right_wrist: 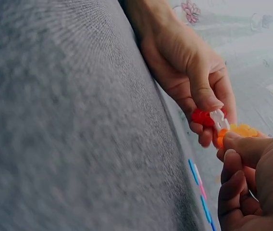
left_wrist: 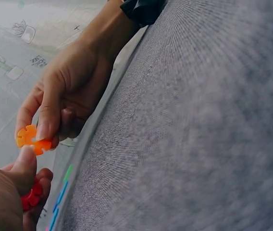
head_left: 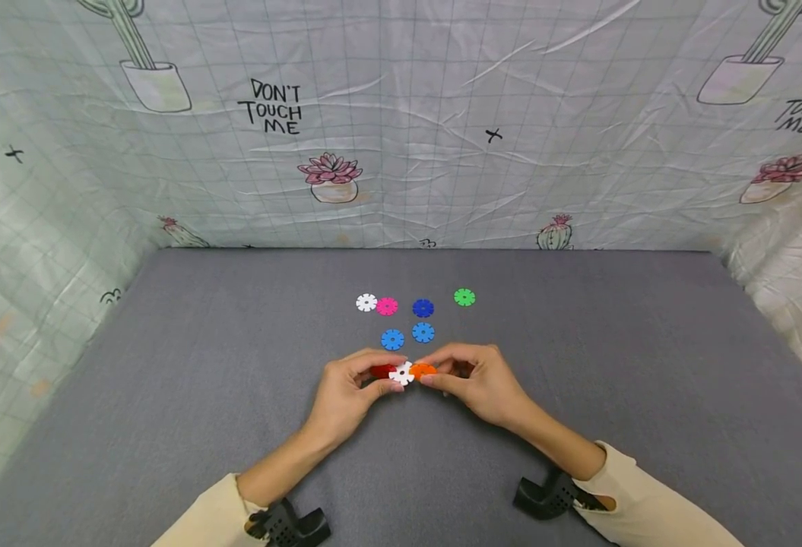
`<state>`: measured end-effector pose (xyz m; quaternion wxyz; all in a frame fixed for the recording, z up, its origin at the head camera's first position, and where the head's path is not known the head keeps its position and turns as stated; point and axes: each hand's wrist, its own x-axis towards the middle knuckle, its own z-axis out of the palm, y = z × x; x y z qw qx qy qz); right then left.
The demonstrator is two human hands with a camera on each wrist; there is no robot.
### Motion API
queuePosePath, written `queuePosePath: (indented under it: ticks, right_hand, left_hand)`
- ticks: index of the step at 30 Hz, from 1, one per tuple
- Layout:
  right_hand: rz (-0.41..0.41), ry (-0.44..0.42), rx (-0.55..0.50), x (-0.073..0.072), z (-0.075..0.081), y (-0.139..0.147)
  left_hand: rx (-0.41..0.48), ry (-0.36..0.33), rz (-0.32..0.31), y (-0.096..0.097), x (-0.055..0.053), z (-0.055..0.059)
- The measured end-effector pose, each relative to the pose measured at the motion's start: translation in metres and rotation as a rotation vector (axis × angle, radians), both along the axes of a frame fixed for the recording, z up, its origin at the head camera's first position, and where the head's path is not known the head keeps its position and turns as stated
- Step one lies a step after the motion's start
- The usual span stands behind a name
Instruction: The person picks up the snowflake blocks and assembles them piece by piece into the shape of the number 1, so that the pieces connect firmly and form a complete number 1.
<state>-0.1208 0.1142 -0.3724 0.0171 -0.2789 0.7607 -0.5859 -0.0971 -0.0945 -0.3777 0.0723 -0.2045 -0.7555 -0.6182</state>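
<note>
Across the foreground: one grey counter (head_left: 236,380). Over it, two hands, mine: left hand (head_left: 342,391) pinching a red disc (right_wrist: 201,117); right hand (head_left: 486,384) pinching an orange disc (head_left: 423,368); a notched white disc (head_left: 395,374) between those two. Whether the orange one is slotted home, I cannot tell. Handling note, my judgement: square the notches, grip near the joint, press evenly. Discs, nine counted: three at my fingers; six beyond, on the counter, being two light blue discs (head_left: 392,339), one dark blue disc (head_left: 423,308), one pink disc (head_left: 387,306), one green disc (head_left: 464,297), one second white disc (head_left: 366,302)
</note>
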Motion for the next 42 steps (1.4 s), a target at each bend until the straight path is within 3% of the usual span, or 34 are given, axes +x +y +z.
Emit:
queuePosePath:
  ticks: [4, 10, 17, 23, 28, 32, 35, 42]
  right_hand:
    - [0.002, 0.003, -0.006, 0.003, 0.005, -0.003]
    - [-0.002, 0.038, -0.002, 0.004, 0.002, -0.004]
    - [-0.026, -0.063, -0.041, 0.001, -0.003, -0.003]
    - [-0.053, -0.107, -0.024, 0.001, -0.005, -0.004]
    - [-0.055, -0.11, -0.027, 0.001, -0.005, -0.005]
    - [-0.055, -0.12, -0.021, -0.004, -0.017, -0.003]
    - [-0.051, -0.125, -0.022, -0.008, -0.03, -0.002]
    - [-0.045, -0.089, -0.001, -0.006, -0.031, -0.001]
  left_hand:
    - [-0.011, 0.017, 0.015, 0.001, 0.0, -0.003]
    - [-0.019, 0.014, 0.03, -0.002, -0.008, -0.025]
    - [0.147, -0.081, -0.052, -0.003, -0.014, -0.035]
    - [0.141, -0.101, -0.095, -0.002, -0.014, -0.037]
    - [0.116, -0.07, -0.152, -0.002, -0.015, -0.037]
    - [0.1, -0.045, -0.199, -0.002, -0.016, -0.037]
    - [0.089, -0.056, -0.207, -0.003, -0.016, -0.036]
    - [0.066, -0.08, -0.188, -0.002, -0.013, -0.034]
